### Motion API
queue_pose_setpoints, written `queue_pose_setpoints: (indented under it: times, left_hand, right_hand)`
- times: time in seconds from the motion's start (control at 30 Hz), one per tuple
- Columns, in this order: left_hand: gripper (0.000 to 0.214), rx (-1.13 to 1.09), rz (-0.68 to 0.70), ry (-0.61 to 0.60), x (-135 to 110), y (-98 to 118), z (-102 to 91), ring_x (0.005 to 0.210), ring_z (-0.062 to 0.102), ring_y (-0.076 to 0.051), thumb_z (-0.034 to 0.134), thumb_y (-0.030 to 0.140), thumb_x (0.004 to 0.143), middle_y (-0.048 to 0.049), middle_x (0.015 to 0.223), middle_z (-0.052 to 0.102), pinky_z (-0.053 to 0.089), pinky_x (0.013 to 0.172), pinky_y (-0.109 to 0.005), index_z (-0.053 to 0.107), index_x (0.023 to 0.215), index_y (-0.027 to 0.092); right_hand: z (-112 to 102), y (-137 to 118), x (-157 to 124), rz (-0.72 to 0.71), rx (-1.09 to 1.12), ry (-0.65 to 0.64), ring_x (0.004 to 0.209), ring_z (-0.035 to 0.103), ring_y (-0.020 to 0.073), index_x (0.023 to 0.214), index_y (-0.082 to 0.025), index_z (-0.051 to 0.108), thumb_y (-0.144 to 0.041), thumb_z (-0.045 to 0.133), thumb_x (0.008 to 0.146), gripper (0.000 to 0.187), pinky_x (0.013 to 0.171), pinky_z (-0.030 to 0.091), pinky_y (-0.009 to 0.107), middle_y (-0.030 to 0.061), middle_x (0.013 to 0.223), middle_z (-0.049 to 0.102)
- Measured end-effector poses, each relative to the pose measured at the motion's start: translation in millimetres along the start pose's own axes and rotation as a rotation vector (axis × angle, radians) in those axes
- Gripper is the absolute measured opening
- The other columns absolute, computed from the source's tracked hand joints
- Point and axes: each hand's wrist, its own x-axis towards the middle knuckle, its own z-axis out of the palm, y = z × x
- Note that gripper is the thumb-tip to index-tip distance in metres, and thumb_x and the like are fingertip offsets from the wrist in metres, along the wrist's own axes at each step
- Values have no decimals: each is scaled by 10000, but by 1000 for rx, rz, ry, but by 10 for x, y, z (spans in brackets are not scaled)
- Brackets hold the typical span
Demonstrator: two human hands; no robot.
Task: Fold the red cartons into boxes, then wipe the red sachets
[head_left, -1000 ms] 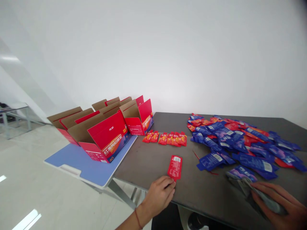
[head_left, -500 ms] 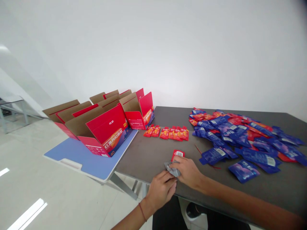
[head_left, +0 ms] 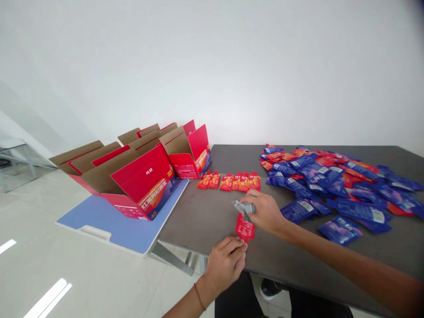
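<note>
A red pouch lies flat near the table's front edge, its printed side up. At its narrow near end, the fingers of my left hand are closed on it. My right hand grips a crumpled grey cloth over the pouch's far end; part of the cloth hides inside the fingers. Just beyond, several red-orange pouches lie in a row. To the right of my right hand spreads a large heap of blue and red pouches.
Open red cartons with raised brown flaps stand at the left on a blue folding table. Another open carton sits by the dark table, near the row. A white wall rises behind.
My right hand has moved with the grey cloth away from my left hand, toward the pouch's far end. More of the red pouch now shows.
</note>
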Motion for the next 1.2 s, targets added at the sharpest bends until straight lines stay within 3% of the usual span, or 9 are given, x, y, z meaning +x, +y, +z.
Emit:
queue_pose_setpoints:
  times: [0.17,0.3,0.5,0.63,0.77,0.9,1.0,1.1,1.2]
  left_hand:
    - [213,16,-16,-29,14,13,-29,1001,724,-198,570,169,1002,-71,1058,774,648,896,-344,759,1093,206]
    - [271,7,-6,-14,22,18,-28,1112,713,-194,570,162,1005,-77,1123,773,632,977,-339,738,1212,215]
    - [288,-14,-4,15,15,24,-30,1107,714,-202,571,152,997,-75,1102,770,631,982,-364,740,1218,227]
    - [237,-61,-59,14,69,70,-83,1050,695,-199,590,164,991,-58,1091,754,612,919,-341,735,1164,237]
    - [157,-6,-329,-6,283,136,-128,1020,675,-214,625,250,988,-73,1124,699,584,914,-358,683,1130,220]
    - [429,280,-540,-98,530,165,-64,1141,617,-342,765,444,881,-157,1239,637,543,969,-489,617,1158,150]
    - [416,266,-592,-148,610,154,-14,1066,650,-316,801,418,851,-127,1152,670,536,898,-419,584,1104,169]
    - [264,194,-630,-101,596,140,-36,867,696,-220,711,288,944,-38,992,708,498,730,-293,554,1144,215]
    - [79,340,-474,-36,515,145,-78,862,692,-201,616,210,1016,-23,968,727,472,677,-271,606,1085,245]
  right_hand:
    - [233,-291,-246,-123,-85,-268,928,650,205,944,-250,761,-210,670,893,112,685,430,279,39,1021,700]
    - [283,5,-14,-207,-336,-247,1055,628,263,1046,-212,765,-135,580,946,224,701,455,315,106,1153,700]
    - [107,441,400,-31,-354,-219,1010,671,255,1003,-190,792,-133,607,919,211,748,466,313,105,1076,736]
    - [-102,509,384,61,-196,4,1020,683,223,1091,-245,786,-204,624,918,241,805,467,291,53,1127,745]
    - [-343,531,290,137,13,270,976,695,234,1016,-233,792,-280,641,906,192,833,485,304,57,1070,763]
    - [-522,506,164,125,155,404,925,706,241,945,-218,777,-311,649,880,171,839,505,331,60,995,770]
    - [-636,472,62,88,209,462,902,706,241,932,-224,774,-321,647,875,169,853,519,347,52,975,769]
    - [-740,462,1,69,235,501,878,702,237,912,-226,770,-317,653,868,154,864,524,354,46,956,770]
    - [-788,476,-4,72,269,518,864,702,235,887,-221,767,-331,661,869,155,865,524,355,44,948,774]
